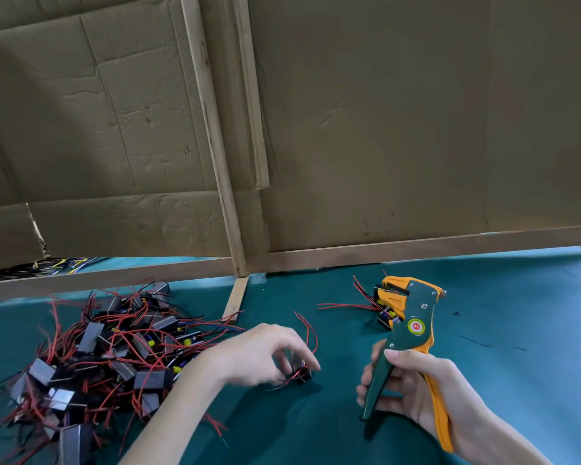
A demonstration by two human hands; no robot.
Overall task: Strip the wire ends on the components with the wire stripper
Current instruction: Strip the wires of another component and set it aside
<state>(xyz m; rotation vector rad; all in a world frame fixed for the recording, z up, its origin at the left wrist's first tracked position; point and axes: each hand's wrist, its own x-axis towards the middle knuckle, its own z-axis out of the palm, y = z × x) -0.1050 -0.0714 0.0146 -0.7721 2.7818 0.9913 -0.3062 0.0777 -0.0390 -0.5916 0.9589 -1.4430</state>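
Note:
My right hand [413,391] grips the handles of the orange and dark green wire stripper [408,327], which points up and away with its jaws over the mat. My left hand [265,355] reaches over a small black component [302,372] with red wires on the green mat [517,313]; its curled fingertips pinch the component. Another component [384,315] with red wires lies behind the stripper's head. A big pile of components [114,350], black and grey blocks with red and black wires, lies to the left.
Cardboard walls on wooden frames [235,203] stand along the back of the mat. A short wooden strip [236,298] lies on the mat beside the pile. A few black wire scraps [477,340] lie to the right.

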